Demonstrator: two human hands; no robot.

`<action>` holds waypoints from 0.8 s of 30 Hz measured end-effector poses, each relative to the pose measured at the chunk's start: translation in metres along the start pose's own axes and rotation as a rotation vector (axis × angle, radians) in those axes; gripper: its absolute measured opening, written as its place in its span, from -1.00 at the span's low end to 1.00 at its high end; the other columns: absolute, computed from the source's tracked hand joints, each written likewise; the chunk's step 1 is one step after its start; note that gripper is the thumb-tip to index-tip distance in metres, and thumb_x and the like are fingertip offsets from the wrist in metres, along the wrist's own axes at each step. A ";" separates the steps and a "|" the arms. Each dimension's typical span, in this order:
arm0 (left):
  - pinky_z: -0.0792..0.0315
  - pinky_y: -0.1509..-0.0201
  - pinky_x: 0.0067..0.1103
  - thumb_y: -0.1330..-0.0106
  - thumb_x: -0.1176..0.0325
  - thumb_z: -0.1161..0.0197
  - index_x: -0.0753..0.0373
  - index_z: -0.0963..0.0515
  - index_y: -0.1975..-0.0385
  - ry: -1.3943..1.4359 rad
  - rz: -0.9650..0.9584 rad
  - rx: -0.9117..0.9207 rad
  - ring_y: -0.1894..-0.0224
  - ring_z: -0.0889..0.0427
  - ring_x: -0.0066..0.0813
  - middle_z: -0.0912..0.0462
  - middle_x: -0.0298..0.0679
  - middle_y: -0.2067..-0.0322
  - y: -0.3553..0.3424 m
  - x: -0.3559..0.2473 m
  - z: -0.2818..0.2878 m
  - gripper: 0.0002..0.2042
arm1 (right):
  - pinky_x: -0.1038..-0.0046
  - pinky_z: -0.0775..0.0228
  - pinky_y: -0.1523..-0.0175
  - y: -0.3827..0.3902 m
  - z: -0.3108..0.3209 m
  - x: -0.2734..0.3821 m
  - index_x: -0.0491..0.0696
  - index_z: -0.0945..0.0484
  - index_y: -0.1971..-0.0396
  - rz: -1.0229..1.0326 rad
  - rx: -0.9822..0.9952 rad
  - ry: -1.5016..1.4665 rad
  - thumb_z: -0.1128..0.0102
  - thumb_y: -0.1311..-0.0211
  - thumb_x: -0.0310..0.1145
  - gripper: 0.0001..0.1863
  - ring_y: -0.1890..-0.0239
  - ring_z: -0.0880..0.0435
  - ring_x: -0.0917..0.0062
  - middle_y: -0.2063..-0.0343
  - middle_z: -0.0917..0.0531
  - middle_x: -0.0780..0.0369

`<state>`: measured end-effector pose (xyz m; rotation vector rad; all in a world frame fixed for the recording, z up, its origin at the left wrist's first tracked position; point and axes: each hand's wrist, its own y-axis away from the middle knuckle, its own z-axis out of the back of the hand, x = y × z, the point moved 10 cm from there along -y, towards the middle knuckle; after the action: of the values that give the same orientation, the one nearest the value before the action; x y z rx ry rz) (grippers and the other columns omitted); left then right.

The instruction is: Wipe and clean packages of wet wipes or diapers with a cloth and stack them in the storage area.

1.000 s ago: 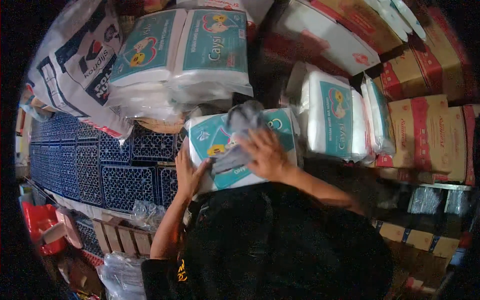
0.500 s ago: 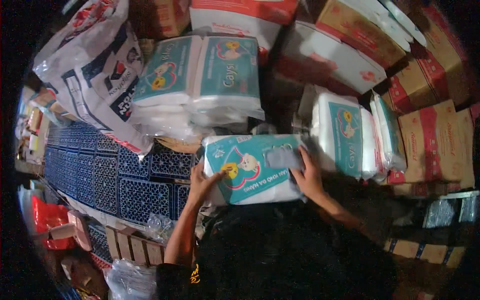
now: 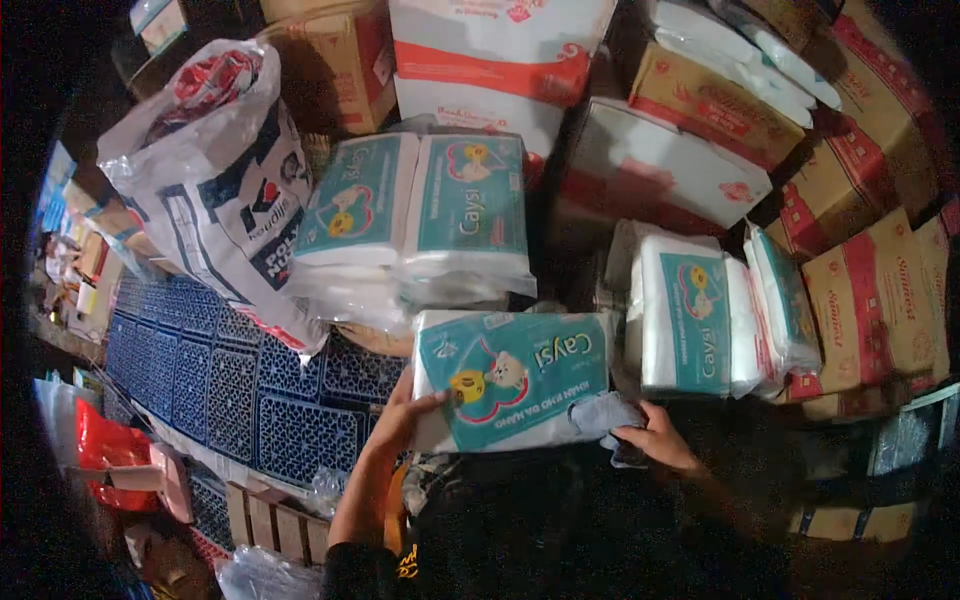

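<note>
A white-and-teal pack of dry wipes [image 3: 475, 420] with two cartoon figures is held up in front of my body. My left hand [image 3: 398, 415] grips its left edge, the thumb lying over the front face. My right hand [image 3: 655, 437] is closed on a crumpled grey cloth [image 3: 603, 415], which touches the lower right corner of the pack. Just beyond, more packs of the same kind lie stacked in clear plastic [image 3: 465, 215]. Others stand upright [image 3: 690, 310] to the right.
A large printed white sack [image 3: 215, 190] leans at the left, above dark blue patterned plastic crates [image 3: 240, 370]. White-and-red cartons [image 3: 490, 65] and brown cartons [image 3: 860, 295] are piled behind and to the right. A red plastic bag [image 3: 105, 455] lies at lower left.
The grey cloth has moved from the pack's upper right face down to its lower right corner, and my right hand with it. My left hand keeps its hold. The whole view has shifted slightly upward.
</note>
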<state>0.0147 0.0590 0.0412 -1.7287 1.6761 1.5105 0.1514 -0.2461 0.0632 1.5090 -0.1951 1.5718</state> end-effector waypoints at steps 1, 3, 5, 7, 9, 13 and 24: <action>-0.25 -0.07 -0.45 0.02 0.45 -0.25 0.26 -0.15 -0.09 -0.001 -0.074 0.017 0.00 -0.35 -0.35 -0.39 -0.18 0.06 0.001 -0.010 0.000 -0.37 | 0.55 -0.36 0.19 -0.003 0.000 0.004 -0.20 -0.38 0.09 0.017 0.004 0.002 -0.24 0.08 -0.43 -0.53 0.30 -0.52 0.59 0.34 -0.57 0.23; -0.23 -0.10 -0.45 0.05 0.44 -0.26 0.26 -0.11 -0.12 0.032 -0.114 -0.021 -0.03 -0.33 -0.34 -0.36 -0.18 0.02 0.011 -0.028 0.002 -0.33 | 0.49 -0.41 0.29 -0.007 0.007 0.008 -0.18 -0.39 0.11 0.024 -0.020 -0.111 -0.21 0.07 -0.46 -0.56 0.35 -0.55 0.56 0.36 -0.57 0.22; -0.21 -0.12 -0.44 0.06 0.39 -0.28 0.26 -0.09 -0.13 -0.021 -0.168 -0.119 -0.03 -0.32 -0.35 -0.35 -0.18 0.02 0.018 -0.051 0.008 -0.30 | 0.45 -0.43 0.35 -0.011 0.018 0.018 -0.17 -0.40 0.11 0.003 -0.043 -0.255 -0.21 0.08 -0.46 -0.57 0.38 -0.56 0.52 0.37 -0.57 0.21; -0.26 -0.08 -0.43 -0.01 0.35 -0.24 0.27 -0.10 -0.13 -0.032 -0.307 -0.140 -0.02 -0.34 -0.37 -0.36 -0.17 0.04 0.012 -0.062 0.026 -0.34 | 0.34 -0.46 0.47 -0.030 0.057 -0.018 -0.15 -0.41 0.12 0.057 -0.178 -0.321 -0.20 0.06 -0.43 -0.58 0.46 -0.59 0.43 0.39 -0.57 0.20; -0.30 -0.06 -0.45 -0.09 0.34 -0.18 0.28 -0.11 -0.11 -0.002 -0.257 -0.235 -0.01 -0.37 -0.37 -0.36 -0.15 0.03 0.004 -0.064 0.044 -0.42 | 0.36 -0.38 0.24 -0.037 0.059 0.002 -0.13 -0.42 0.10 0.073 -0.174 -0.340 -0.21 0.03 -0.37 -0.57 0.24 -0.50 0.44 0.24 -0.53 0.20; -0.34 -0.02 -0.43 -0.17 0.34 -0.11 0.26 -0.15 -0.08 0.469 -0.456 -0.219 0.04 -0.41 -0.35 -0.38 -0.18 0.06 -0.018 -0.112 0.019 -0.52 | 0.35 -0.32 0.03 -0.033 0.074 0.017 -0.11 -0.39 0.05 0.067 -0.291 -0.376 -0.23 0.04 -0.31 -0.51 0.07 -0.44 0.43 0.11 -0.47 0.21; -0.33 0.42 -0.62 -0.08 0.27 -0.22 0.16 -0.38 0.16 0.464 -0.720 -0.528 0.42 -0.42 -0.56 -0.46 -0.35 0.38 -0.115 -0.153 0.117 -0.68 | 0.39 -0.21 -0.08 -0.023 0.100 0.004 -0.11 -0.28 -0.05 0.159 -0.346 -0.356 -0.19 0.09 -0.43 -0.41 0.00 -0.39 0.41 0.06 -0.44 0.21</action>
<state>0.0957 0.2665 0.0671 -2.7206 0.6275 1.3035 0.2389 -0.2971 0.0795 1.5086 -0.7665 1.2943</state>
